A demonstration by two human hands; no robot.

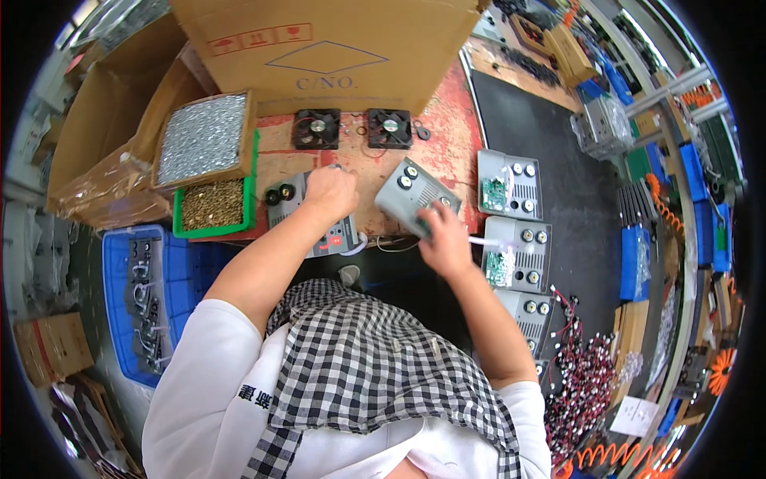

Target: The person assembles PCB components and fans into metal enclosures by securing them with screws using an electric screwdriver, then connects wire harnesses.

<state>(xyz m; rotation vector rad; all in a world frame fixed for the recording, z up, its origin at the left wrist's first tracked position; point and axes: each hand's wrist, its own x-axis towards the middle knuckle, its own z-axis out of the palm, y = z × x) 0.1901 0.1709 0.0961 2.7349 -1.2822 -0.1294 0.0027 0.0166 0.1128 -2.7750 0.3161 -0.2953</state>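
Head view, person at a red-stained worktop. Left hand closed into a loose fist, resting on top of a grey panel unit with black knobs at its left end; unit lies flat, near edge of the worktop, directly under the hand. Whether the fingers pinch anything there: cannot tell, knuckles hide it. Right hand curled over the near right corner of a second grey panel, which sits tilted, just right of the first unit; fingers wrapped on its edge, gripping it. The two hands are near each other, one panel each, the panels just beside one another.

Far of the panels: two black cooling fans side by side, against a big cardboard box. Far left: wooden tray of silver screws stacked over a green bin of brass-coloured parts. Left, below worktop level: blue crate with metal brackets. Right, on a dark mat: a row of more grey panels with green circuit boards, running near to far. Near right: heap of red and black wires. Checked apron and white sleeves fill the near bottom.
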